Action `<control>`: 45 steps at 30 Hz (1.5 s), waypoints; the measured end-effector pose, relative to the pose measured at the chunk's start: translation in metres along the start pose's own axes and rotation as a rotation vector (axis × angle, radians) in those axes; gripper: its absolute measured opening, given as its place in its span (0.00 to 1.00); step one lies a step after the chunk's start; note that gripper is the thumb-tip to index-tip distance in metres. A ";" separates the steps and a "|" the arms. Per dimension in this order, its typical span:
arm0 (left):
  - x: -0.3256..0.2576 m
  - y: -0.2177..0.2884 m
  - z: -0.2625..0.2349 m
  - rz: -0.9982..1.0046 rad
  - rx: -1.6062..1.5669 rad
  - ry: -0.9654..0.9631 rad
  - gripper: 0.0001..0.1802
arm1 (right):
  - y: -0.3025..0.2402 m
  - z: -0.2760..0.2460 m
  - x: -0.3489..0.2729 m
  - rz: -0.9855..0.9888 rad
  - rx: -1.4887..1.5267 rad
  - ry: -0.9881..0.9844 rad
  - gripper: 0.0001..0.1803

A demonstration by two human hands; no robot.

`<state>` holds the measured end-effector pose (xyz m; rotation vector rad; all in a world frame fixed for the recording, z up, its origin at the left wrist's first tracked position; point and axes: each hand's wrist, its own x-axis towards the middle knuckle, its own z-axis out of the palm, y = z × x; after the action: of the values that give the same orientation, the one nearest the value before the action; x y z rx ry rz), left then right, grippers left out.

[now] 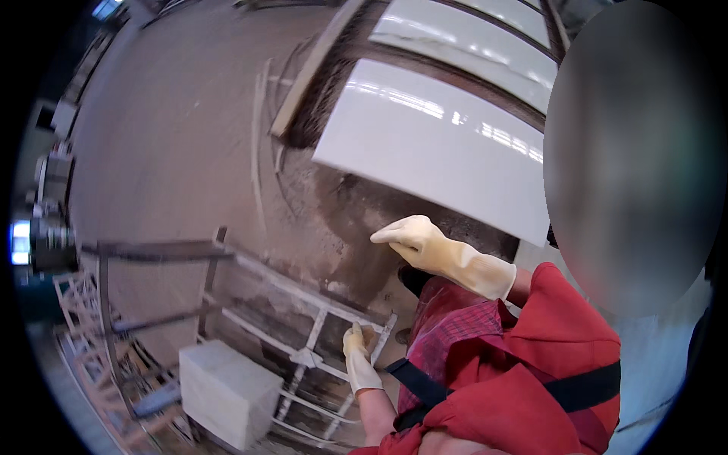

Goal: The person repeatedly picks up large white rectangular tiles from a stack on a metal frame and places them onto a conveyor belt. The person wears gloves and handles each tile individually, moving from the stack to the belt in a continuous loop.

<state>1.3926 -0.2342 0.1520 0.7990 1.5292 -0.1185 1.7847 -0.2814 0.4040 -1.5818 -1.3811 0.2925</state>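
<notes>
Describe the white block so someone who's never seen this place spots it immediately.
Find the open metal frame in the picture's lower half, near the gloved left hand. Left of that hand, toward the lower edge, is the white block. It is thick and boxy with flat, matte faces, unlike the thin bars around it.

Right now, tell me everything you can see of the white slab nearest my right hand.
The slab is a rectangular panel, glossy white like polished stone, streaked with bright reflections. It seems to lie flat beyond the right hand, apparently untouched by it. Its right end is partly blurred out; its support is unclear.
</notes>
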 end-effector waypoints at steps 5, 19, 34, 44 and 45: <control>-0.050 -0.133 -0.053 0.022 -0.071 0.040 0.29 | -0.071 0.088 -0.052 -0.117 0.005 -0.340 0.16; -0.300 -0.535 -0.112 -0.191 -1.144 0.836 0.24 | -0.360 0.366 -0.241 -0.862 0.138 -1.374 0.14; -0.284 -0.704 -0.019 -0.319 -1.769 0.740 0.24 | -0.488 0.537 -0.345 -1.044 -0.019 -1.813 0.14; -0.261 -0.727 -0.336 -0.230 -1.307 0.803 0.22 | -0.484 0.696 -0.321 -0.708 -0.472 -1.754 0.19; -0.266 -0.693 -0.392 -0.257 -1.249 0.794 0.22 | -0.474 0.710 -0.315 -0.638 -0.525 -1.736 0.20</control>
<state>0.6658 -0.6533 0.1860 -0.4271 1.9917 0.9865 0.8813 -0.2559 0.2947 -0.9008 -3.3682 1.0979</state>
